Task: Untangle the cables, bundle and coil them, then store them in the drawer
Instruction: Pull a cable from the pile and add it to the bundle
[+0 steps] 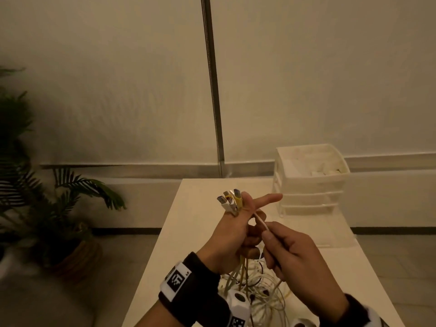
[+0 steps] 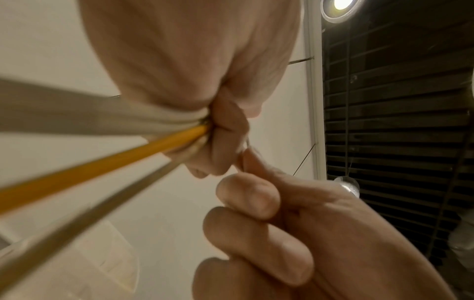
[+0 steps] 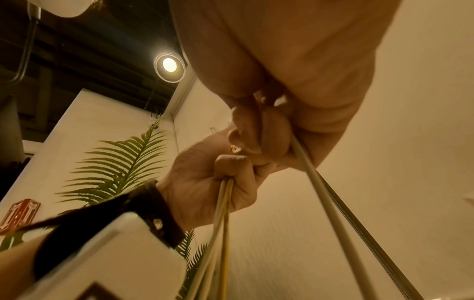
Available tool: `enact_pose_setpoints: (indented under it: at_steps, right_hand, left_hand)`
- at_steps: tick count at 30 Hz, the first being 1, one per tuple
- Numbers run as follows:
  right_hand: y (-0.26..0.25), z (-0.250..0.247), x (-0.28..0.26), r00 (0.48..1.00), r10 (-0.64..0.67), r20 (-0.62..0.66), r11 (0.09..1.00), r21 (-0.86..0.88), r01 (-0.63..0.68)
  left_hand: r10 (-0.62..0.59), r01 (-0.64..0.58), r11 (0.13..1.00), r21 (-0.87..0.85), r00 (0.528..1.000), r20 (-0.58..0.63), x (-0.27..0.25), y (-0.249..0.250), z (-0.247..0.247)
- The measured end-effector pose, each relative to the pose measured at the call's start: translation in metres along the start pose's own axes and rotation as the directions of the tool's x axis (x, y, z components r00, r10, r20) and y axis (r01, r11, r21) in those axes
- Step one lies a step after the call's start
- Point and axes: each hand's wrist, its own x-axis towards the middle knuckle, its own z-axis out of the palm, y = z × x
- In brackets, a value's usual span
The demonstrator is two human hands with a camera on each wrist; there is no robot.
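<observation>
Several cables run through the left hand, which is curled around them: white ones and one yellow. Their flat metal plugs stick out above this hand, near the thumb, and a yellow band seems to go around them. The index finger of this hand points straight out toward the drawers; the other fingers are closed on the bundle.

The right hand is just beside the left, a little nearer to the person. It pinches one thin white cable between thumb and finger, and this cable goes up tight to the left hand. In the right wrist view the same cable looks smooth and round, with a thinner braided one next to it.

Below both hands a loose pile of thin white wires lies on the table, partly hidden by the wrists. The table is pale and smooth. The drawers are beyond the right hand, white plastic, with the top tray open and small white pieces inside. A dark band with a printed marker is on the left wrist.

Far to the left of the hands a palm plant stands in a brown pot on the floor. The wall behind is light, with a metal strip going up.
</observation>
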Motion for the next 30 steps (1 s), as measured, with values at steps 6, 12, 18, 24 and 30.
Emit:
enact_pose_setpoints:
  at_steps: [6, 12, 18, 24, 30]
  right_hand:
    - [0.009, 0.0, 0.0, 0.999, -0.04, 0.026, 0.981, -0.189, 0.044]
    - [0.028, -0.015, 0.003, 0.99, 0.087, 0.112, 0.995, -0.065, -0.08]
    - [0.068, -0.029, 0.001, 0.91, 0.297, 0.291, 0.954, -0.043, -0.298]
    - [0.068, -0.021, 0.001, 0.914, 0.334, 0.231, 0.94, -0.015, -0.34]
    - [0.035, -0.026, 0.014, 0.902, 0.254, 0.348, 0.911, 0.227, -0.344]
  left_hand:
    - [0.128, -0.107, 0.985, 0.138, 0.98, -0.152, 0.004, -0.002, 0.003]
    - [0.275, -0.335, 0.934, -0.12, 0.894, -0.354, 0.007, 0.032, -0.042]
    - [0.372, -0.419, 0.908, 0.016, 0.788, -0.49, -0.017, 0.087, -0.1]
    - [0.37, -0.199, 0.699, 0.687, 0.923, -0.109, -0.023, 0.037, -0.067]
    - [0.194, -0.211, 0.481, 0.851, 0.972, 0.132, 0.001, -0.026, -0.034]
